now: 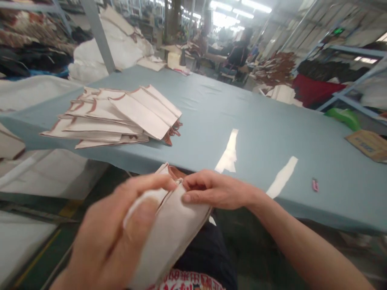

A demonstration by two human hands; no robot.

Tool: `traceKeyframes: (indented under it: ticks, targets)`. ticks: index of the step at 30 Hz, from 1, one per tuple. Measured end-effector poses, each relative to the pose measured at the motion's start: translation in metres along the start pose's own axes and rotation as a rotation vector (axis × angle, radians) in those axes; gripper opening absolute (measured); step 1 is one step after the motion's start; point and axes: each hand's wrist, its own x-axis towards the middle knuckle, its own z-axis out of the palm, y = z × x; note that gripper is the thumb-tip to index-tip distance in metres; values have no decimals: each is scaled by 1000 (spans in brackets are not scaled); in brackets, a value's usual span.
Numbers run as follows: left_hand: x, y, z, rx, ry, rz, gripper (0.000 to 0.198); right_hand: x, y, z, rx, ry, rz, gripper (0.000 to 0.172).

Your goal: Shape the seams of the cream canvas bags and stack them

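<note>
Between my hands, in front of the table edge, is a cream fabric piece (173,225) with brown trim at its upper end. My left hand (117,225), large and slightly blurred, grips its left side, with thumb and fingers closed over the cloth. At the upper edge my right hand (216,189) pinches the fabric between thumb and bent fingers, close to the left fingertips. Some of the piece is hidden behind both hands. Beyond them lies a stack of similar cream pieces with brown edges (121,110), some brown strips poking out at its right end.
A blue-green cloth covers the long table (256,133). On it are two whitish strips (228,153), a small pink item (315,185), a brown cardboard piece (369,144) and a green object (344,118). White sacks (102,52) and shelves stand at the left; people sit farther back.
</note>
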Motion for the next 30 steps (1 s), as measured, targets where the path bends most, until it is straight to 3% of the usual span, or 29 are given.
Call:
traceKeyframes:
  ticks: [2, 4, 7, 10, 15, 19, 25, 27, 30]
  targets:
    - [15, -24, -16, 1, 81, -96, 38, 1, -2, -6, -52, 23, -30, 55]
    - [32, -39, -16, -82, -55, -78, 42, 3, -6, -8, -80, 5, -80, 56]
    - [52, -42, 1, -231, -299, 6, 49, 6, -16, -4, -144, -30, -139, 54]
    - [58, -36, 15, -304, -402, 38, 50, 3, -20, 1, -222, -38, -134, 46]
    - [37, -37, 21, -316, -423, 36, 53, -15, 2, 4, -129, 41, -108, 48]
    - [11, -50, 10, -382, -356, 16, 66, -29, 29, 8, -156, 254, -124, 47]
    - [3, -65, -11, -335, -317, -41, 73, -28, 29, 19, -477, 378, -184, 14]
    - [8, -59, -17, -317, -339, -70, 65, -27, 22, 20, -523, 377, -231, 14]
    - [20, -43, -22, -207, -350, -72, 30, -29, 9, 19, -486, 339, -278, 18]
